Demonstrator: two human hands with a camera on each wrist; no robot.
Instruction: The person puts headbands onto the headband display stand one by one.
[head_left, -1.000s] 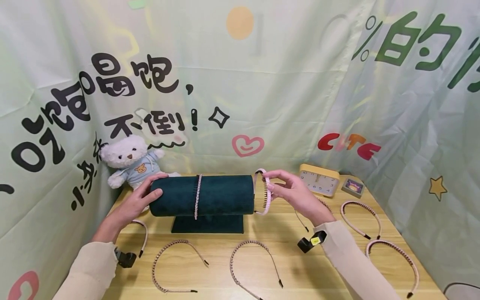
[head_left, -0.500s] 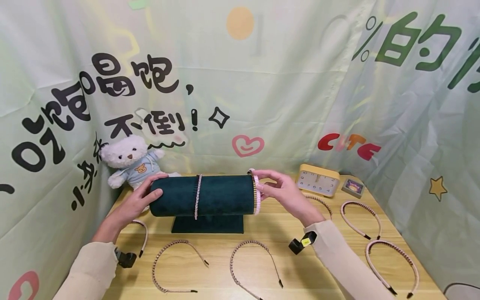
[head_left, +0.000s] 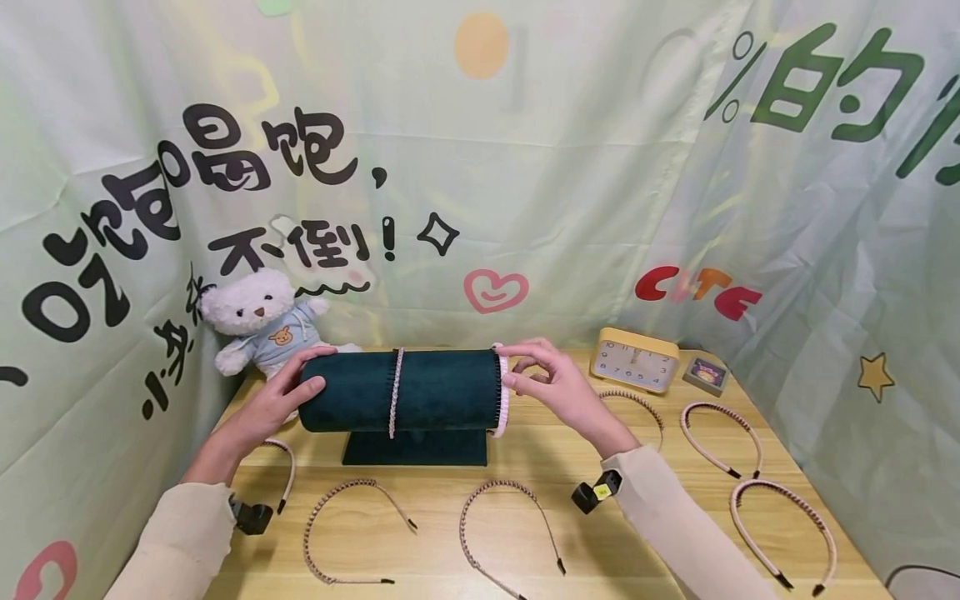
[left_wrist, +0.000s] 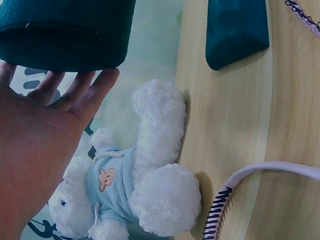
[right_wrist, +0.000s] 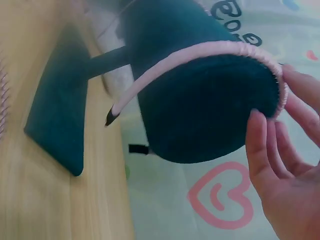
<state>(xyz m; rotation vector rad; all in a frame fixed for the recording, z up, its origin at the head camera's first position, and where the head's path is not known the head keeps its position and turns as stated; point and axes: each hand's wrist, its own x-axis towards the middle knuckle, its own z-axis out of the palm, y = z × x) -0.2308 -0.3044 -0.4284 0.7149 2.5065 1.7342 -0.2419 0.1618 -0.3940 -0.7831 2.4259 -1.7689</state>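
A dark green velvet headband stand (head_left: 442, 392) lies crosswise in the head view, its thick roll raised on a flat base (head_left: 415, 448). My left hand (head_left: 281, 392) holds the roll's left end, thumb on the near side; the left wrist view shows its fingers at that end. With thumb and fingers, my right hand (head_left: 562, 387) pinches a pale pink headband (head_left: 503, 392) set over the right rim of the roll. The right wrist view shows this headband (right_wrist: 180, 57) arched around the end, its dark tips hanging free. Another headband (head_left: 396, 392) sits around the roll's middle.
Several headbands lie on the wooden table, including one at front centre (head_left: 465, 525) and one at right (head_left: 783, 492). A white teddy bear (head_left: 258, 312) sits behind my left hand. A yellow clock (head_left: 636, 360) and small grey box (head_left: 705, 375) stand back right.
My right hand has moved left, bringing the pink headband from beside the stand's right end onto its rim. The left hand has stayed in place.
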